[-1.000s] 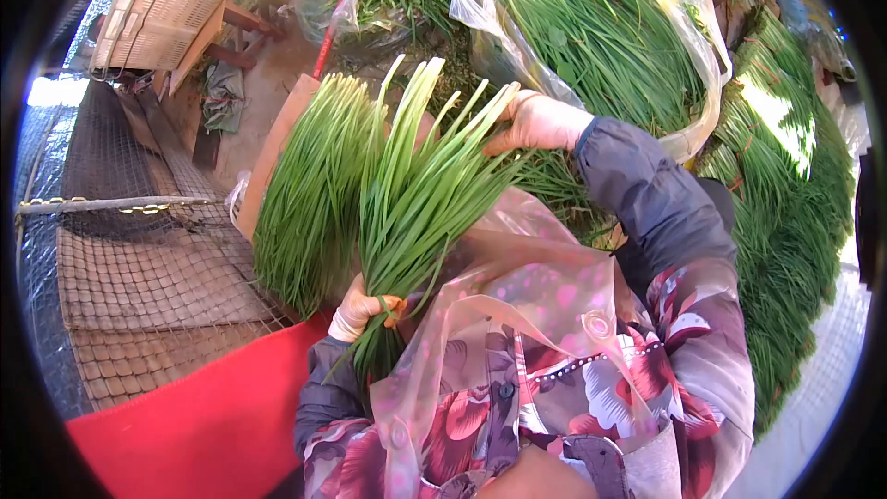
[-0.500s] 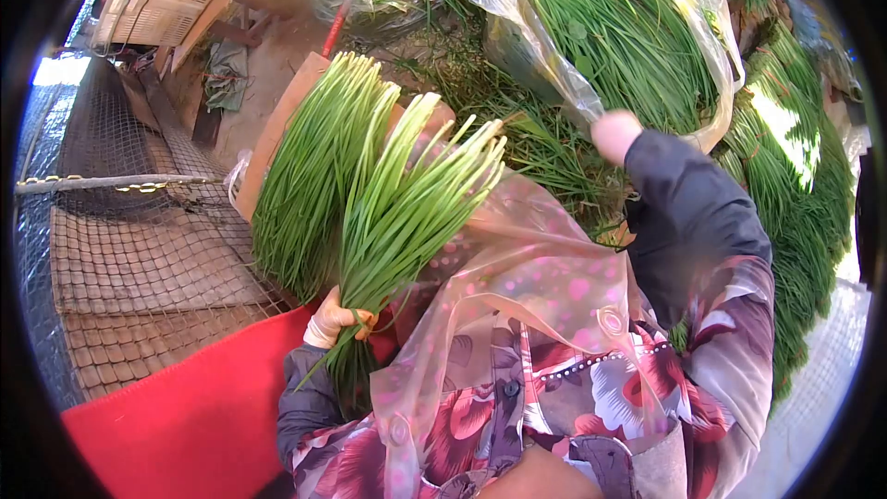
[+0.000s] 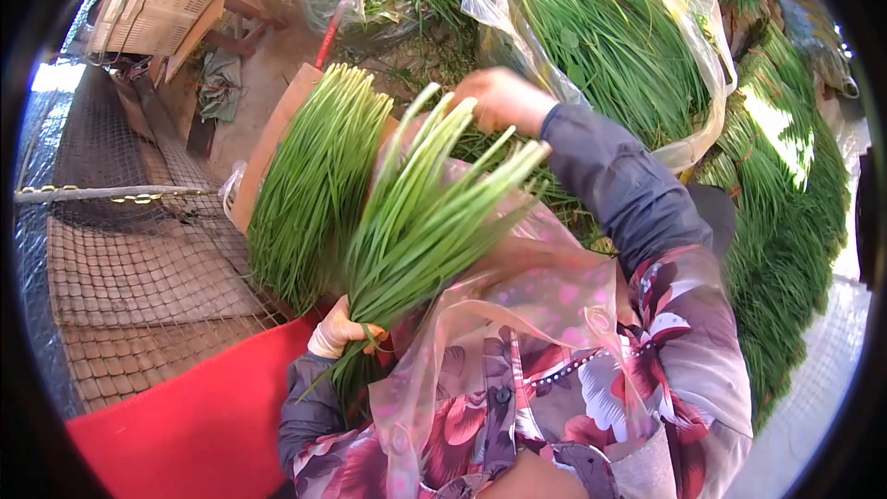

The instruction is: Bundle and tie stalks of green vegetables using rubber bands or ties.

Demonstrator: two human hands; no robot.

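Observation:
My left hand (image 3: 342, 330) is closed around the leafy lower end of a bunch of garlic chives (image 3: 420, 212), whose pale cut ends fan out upward and to the right. Something orange shows on its fingers. My right hand (image 3: 504, 100), smeared by motion, is at the pale ends of that bunch, its fingers pointing left. Whether it grips any stalk I cannot make out. Beside the held bunch, a thick pile of garlic chives (image 3: 319, 185) leans on a tan board (image 3: 277, 143), pale ends up.
A clear plastic bag (image 3: 716, 120) full of chives lies open at the upper right. Many bundled chives (image 3: 785, 249) are stacked along the right. At left are netting (image 3: 148, 268), a red cloth (image 3: 194, 407) and a plastic crate (image 3: 171, 0). A red pole (image 3: 346, 5) stands behind the board.
My right hand has moved left from the edge of the plastic bag to the pale ends of the held bunch. That bunch has spread and tilted slightly to the right.

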